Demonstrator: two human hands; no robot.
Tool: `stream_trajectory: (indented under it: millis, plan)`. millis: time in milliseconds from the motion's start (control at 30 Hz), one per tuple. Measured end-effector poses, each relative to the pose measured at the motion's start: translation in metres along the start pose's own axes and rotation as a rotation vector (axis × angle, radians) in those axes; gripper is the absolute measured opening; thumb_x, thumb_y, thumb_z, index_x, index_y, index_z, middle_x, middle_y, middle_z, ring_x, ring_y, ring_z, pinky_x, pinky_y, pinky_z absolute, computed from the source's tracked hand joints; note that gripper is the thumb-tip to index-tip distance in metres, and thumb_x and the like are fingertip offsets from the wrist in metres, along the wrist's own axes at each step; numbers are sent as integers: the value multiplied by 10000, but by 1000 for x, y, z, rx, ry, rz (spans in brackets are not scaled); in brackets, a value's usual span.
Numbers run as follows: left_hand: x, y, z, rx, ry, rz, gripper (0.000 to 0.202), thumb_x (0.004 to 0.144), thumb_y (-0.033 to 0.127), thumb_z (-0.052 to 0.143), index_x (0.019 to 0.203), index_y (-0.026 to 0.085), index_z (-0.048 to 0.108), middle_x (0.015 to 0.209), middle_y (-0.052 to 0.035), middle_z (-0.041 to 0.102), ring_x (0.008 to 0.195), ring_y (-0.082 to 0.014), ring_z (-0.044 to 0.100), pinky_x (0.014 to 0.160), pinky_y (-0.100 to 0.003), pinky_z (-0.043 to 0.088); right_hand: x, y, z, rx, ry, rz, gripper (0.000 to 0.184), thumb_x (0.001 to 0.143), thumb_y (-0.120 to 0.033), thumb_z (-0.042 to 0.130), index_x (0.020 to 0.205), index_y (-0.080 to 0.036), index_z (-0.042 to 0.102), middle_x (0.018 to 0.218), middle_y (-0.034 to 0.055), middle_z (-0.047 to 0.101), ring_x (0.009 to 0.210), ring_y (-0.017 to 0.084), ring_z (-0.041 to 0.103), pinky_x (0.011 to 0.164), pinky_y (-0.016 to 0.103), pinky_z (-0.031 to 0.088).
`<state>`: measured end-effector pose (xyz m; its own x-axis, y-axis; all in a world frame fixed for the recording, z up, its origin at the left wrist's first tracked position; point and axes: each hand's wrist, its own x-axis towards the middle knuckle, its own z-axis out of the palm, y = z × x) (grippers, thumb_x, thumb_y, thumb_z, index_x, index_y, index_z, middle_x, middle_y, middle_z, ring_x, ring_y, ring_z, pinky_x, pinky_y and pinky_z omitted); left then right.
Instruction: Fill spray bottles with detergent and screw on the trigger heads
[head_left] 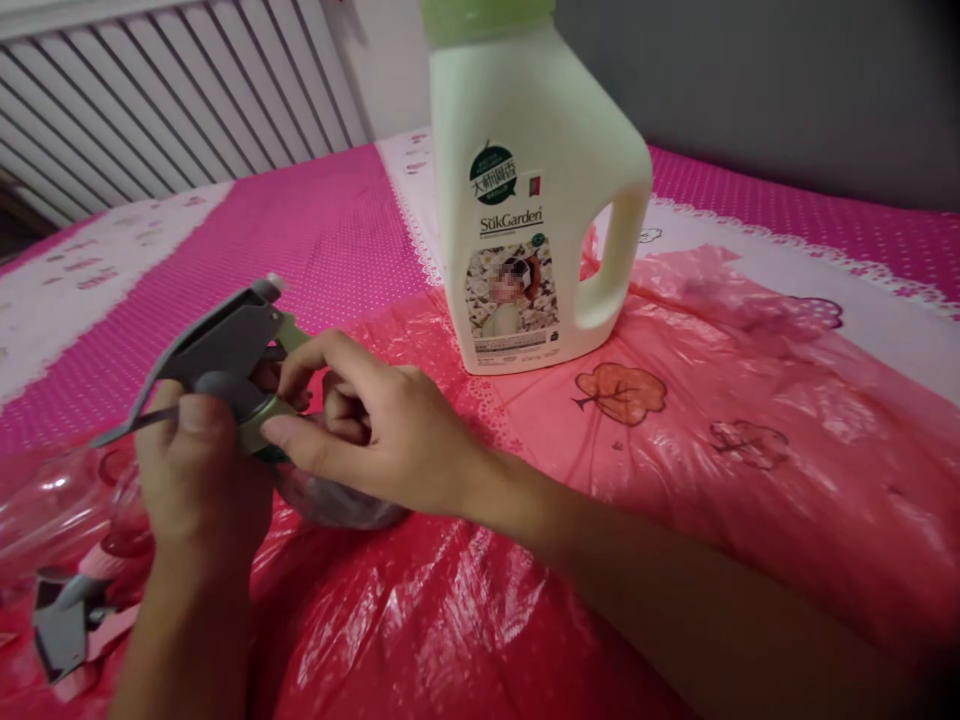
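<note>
My left hand (199,455) is closed around a grey and green trigger spray head (225,345), its thumb pressed against the grey body. The fingers of my right hand (375,415) are bent, with thumb and fingertips at the light green collar under that head. Below my right hand lies a clear bottle (337,505), partly covered by both hands; whether the collar is joined to it, I cannot tell. Just beyond stands a large white jug (517,110) with a green cap and a side handle, upright.
A second spray head (64,625), grey and pink, lies at the lower left by a clear pink-tinted bottle (52,500). Thin red plastic sheeting (420,620) covers part of the pink patterned cloth (315,215). A white slatted panel (180,100) rises behind.
</note>
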<state>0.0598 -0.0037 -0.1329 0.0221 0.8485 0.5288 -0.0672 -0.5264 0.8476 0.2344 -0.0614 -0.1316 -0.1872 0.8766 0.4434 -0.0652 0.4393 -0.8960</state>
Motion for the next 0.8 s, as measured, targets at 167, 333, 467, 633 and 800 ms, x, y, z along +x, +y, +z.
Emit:
stream_trajectory:
  millis: [167,333,467,633,800]
  plan:
    - [3,10,14,-54,60,-44,579,513,627,1098,778,196,816,787,-46,780,707,-147,675,564,-187,610,2,5,-4,-44,-15,-2,467,907,-570,818,1205,-280,605,726,-114,502,729,116,567,770,294,429]
    - [1,11,15,-4,33,-86,550,520,616,1086,684,200,767,793,-45,755,627,-144,653,540,-245,650,1,5,-10,-96,-44,-16,549,892,-561,819,1307,-273,602,736,-127,490,716,105,565,809,297,446]
    - [1,12,14,-30,6,-170,626,447,654,1107,679,210,731,747,-25,676,752,-236,759,720,-359,753,0,3,-6,-125,-33,-21,492,936,-497,765,1338,-275,588,747,-122,483,723,106,565,820,291,456]
    - [2,15,17,-12,-9,-180,695,424,719,1099,735,219,730,803,-31,692,842,-263,782,773,-377,757,1,2,-1,-166,-9,-10,438,941,-455,737,1313,-262,611,782,-107,537,728,103,565,808,289,450]
    - [2,18,15,47,-13,-187,762,394,742,1105,820,217,752,768,3,691,725,-178,695,627,-267,658,-1,2,-2,-166,-12,-41,403,951,-379,717,1324,-262,623,838,-93,616,733,91,587,804,271,470]
